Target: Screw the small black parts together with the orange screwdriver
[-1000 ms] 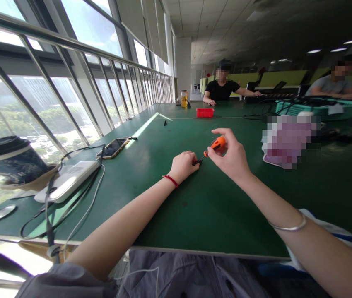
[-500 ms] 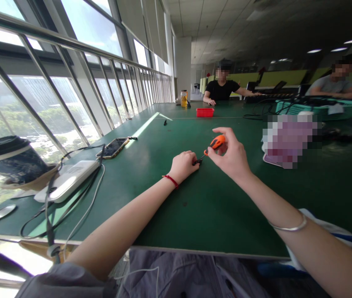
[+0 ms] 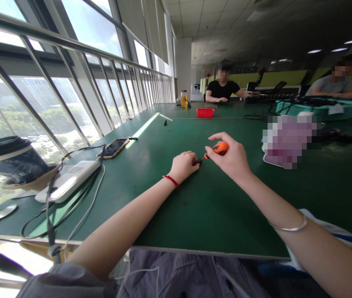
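My right hand (image 3: 230, 159) grips a small screwdriver with an orange handle (image 3: 219, 147), held low over the green table (image 3: 213, 207). Its dark shaft points left and down to my left hand (image 3: 184, 164). That hand is curled into a fist on the table, pinching a small dark part (image 3: 196, 162) at the screwdriver's tip. The part is too small to name. A red string circles my left wrist and a silver bangle my right forearm.
A phone (image 3: 115, 147), a white power bank (image 3: 68, 179) with cables and a dark cap (image 3: 11, 159) lie at the left by the window railing. A red tray (image 3: 205, 112) and a yellow jar (image 3: 184, 98) stand far back. Two people sit at the far end. A teal basket (image 3: 321, 109) is at right.
My right hand has tipped the screwdriver handle lower, flatter toward the table. The left fist has stayed put. The far person's arm has shifted.
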`<state>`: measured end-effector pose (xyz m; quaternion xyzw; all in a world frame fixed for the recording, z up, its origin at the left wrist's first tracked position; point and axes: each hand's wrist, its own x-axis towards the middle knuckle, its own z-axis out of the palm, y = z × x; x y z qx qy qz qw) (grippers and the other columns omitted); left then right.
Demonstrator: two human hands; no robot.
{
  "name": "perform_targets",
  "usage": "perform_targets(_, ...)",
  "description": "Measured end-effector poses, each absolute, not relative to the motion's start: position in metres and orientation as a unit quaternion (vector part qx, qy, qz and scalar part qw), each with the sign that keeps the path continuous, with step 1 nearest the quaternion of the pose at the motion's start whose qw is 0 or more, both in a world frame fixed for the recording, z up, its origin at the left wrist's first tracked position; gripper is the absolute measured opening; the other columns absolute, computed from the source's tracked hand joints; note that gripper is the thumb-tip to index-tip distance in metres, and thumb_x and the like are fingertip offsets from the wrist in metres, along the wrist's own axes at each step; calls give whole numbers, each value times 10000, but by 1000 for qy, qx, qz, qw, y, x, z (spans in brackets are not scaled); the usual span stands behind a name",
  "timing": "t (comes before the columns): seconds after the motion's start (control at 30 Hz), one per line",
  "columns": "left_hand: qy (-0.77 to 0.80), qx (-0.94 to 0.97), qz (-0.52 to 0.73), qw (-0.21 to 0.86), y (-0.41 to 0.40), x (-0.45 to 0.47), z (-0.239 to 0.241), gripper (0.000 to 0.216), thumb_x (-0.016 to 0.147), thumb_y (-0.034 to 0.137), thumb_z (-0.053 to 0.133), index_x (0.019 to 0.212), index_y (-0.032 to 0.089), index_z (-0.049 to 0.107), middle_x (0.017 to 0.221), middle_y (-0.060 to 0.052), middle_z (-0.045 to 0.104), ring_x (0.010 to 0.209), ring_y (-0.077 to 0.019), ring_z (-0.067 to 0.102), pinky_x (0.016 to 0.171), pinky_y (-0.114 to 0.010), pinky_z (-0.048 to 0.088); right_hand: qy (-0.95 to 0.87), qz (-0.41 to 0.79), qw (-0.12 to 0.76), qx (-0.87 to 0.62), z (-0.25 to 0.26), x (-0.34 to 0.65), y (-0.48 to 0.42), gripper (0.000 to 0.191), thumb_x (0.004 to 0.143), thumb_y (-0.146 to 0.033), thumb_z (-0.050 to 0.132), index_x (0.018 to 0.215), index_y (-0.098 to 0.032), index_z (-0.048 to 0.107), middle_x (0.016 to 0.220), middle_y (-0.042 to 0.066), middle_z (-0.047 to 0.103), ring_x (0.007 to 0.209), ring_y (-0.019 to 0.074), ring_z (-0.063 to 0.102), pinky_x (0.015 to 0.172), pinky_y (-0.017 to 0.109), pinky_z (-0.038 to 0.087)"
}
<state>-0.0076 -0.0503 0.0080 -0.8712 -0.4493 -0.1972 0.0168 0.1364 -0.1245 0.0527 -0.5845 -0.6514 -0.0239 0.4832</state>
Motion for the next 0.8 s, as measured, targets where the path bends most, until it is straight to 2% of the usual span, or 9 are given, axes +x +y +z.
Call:
perform_targets(0.1,-452,-870,-194,14,-51,-7,9,109,763,269,544,794,187,608,897,-26,638,822,-169,587,632,-246,425,-643,-56,507,-570,52,138,-123,370,714,-398,583,1039,-223,560,761,11,603,640,166,548,579,269,392)
perform_targets(0.2,-453,-870,-194,16,-51,-7,9,111,765,274,546,789,185,609,895,-24,638,820,-168,589,635,-246,428,-623,-75,504,-593,51,138,-123,444,695,-464,598,1063,-221,546,718,2,593,638,178,551,575,274,384)
perform_targets(0.3,-451,-870,-196,18,-50,-7,8,113,766,278,547,782,185,608,890,-23,637,812,-169,589,627,-248,427,-620,-53,482,-616,52,137,-123,361,709,-523,572,923,-233,593,621,-9,566,602,182,543,570,278,373)
perform_targets(0.4,-451,-870,-200,18,-49,-7,7,110,764,276,546,776,184,607,886,-24,639,810,-169,589,625,-246,425,-639,-23,480,-601,51,136,-124,262,738,-483,553,795,-235,612,632,1,582,593,170,539,592,280,383)
perform_targets(0.5,-450,-869,-204,16,-49,-7,7,110,757,276,548,769,183,607,877,-25,640,804,-170,589,622,-247,424,-649,-21,492,-581,50,135,-124,236,732,-413,570,880,-234,608,664,-1,593,584,159,532,590,272,387)
perform_targets(0.63,-450,-865,-223,-3,-47,-8,5,104,743,267,561,765,183,617,856,-19,641,786,-164,587,625,-247,431,-650,-33,501,-571,49,137,-122,342,742,-399,561,1037,-225,560,652,-12,575,558,153,526,545,256,369)
perform_targets(0.8,-448,-860,-236,-66,-41,-11,2,135,732,298,593,789,187,644,829,-10,649,759,-152,591,623,-234,439,-653,-47,471,-591,48,137,-121,249,781,-459,510,832,-229,591,671,5,606,568,153,531,532,251,344)
